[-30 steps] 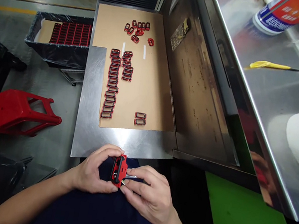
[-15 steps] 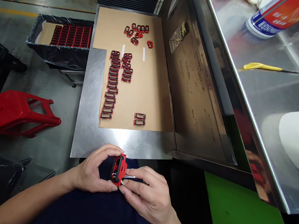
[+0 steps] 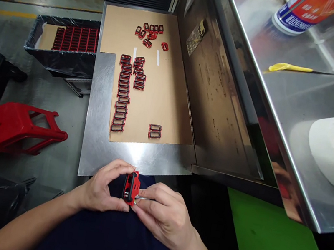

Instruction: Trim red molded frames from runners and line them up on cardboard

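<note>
Just off the near edge of the bench, my left hand [image 3: 104, 187] grips a red and black rectangular plastic housing [image 3: 135, 187] between thumb and fingers at its two ends. From the right, my right hand [image 3: 165, 213] pinches slim metal tweezers [image 3: 142, 198] against the red side of the housing. Small silvery bits show inside the housing's black-rimmed opening near its lower end. On the cardboard sheet [image 3: 171, 100], similar housings stand in a long column [image 3: 121, 104] and a shorter one [image 3: 139, 80], with a pair [image 3: 155, 130] at the right.
A loose cluster of housings [image 3: 147, 43] lies at the far end. Left of the metal bench [image 3: 94, 130] are a black-lined crate [image 3: 60, 57] of housings and a red stool [image 3: 5, 124]. The right-hand shelf holds white tape [image 3: 325, 146], a spray can [image 3: 292, 22] and a yellow-handled tool [image 3: 290, 68].
The view has shifted slightly. My hands keep the same hold; the housing is turned a little and the tweezers sit slightly differently against its side.
</note>
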A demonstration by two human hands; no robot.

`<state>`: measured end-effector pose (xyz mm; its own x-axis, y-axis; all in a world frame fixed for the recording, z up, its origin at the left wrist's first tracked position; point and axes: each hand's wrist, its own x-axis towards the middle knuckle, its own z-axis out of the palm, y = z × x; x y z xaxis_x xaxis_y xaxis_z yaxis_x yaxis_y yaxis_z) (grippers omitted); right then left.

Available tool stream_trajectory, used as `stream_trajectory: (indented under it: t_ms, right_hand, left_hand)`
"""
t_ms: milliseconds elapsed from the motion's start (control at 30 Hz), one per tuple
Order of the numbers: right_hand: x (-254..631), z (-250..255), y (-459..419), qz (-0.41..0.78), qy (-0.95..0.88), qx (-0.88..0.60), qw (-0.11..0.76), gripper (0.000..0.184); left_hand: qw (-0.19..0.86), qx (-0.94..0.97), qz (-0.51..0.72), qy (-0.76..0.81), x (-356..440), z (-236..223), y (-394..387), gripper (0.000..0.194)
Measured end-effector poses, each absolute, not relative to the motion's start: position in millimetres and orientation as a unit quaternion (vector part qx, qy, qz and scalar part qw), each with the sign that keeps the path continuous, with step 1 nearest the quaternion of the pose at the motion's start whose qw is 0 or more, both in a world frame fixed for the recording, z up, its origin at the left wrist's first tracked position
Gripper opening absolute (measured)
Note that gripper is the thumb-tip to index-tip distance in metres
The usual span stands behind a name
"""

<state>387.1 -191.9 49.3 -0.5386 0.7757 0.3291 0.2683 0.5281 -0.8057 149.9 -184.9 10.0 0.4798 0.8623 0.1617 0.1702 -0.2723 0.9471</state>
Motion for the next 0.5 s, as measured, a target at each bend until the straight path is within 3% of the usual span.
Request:
stream_trajectory:
  t_ms: [67,267,500]
  right_hand:
    - [386.1,50.0,-192.0,0.365,-0.797,-0.325,0.355,0.001]
    - [383.2,50.9,-193.3,0.388,-0.782,-0.319,0.369,0.014]
    - [382.6,48.8,-195.0,0.404,-0.760,-0.338,0.381,0.012]
  left_hand:
    - [0.483,0.711,0.360,0.363,149.3,9.0,-184.9,0.084]
    - [0.473,0.713,0.353,0.378,147.3,5.3,-185.9,0.082]
    - [0.468,0.716,0.339,0.391,146.6,1.3,-190.3,0.086]
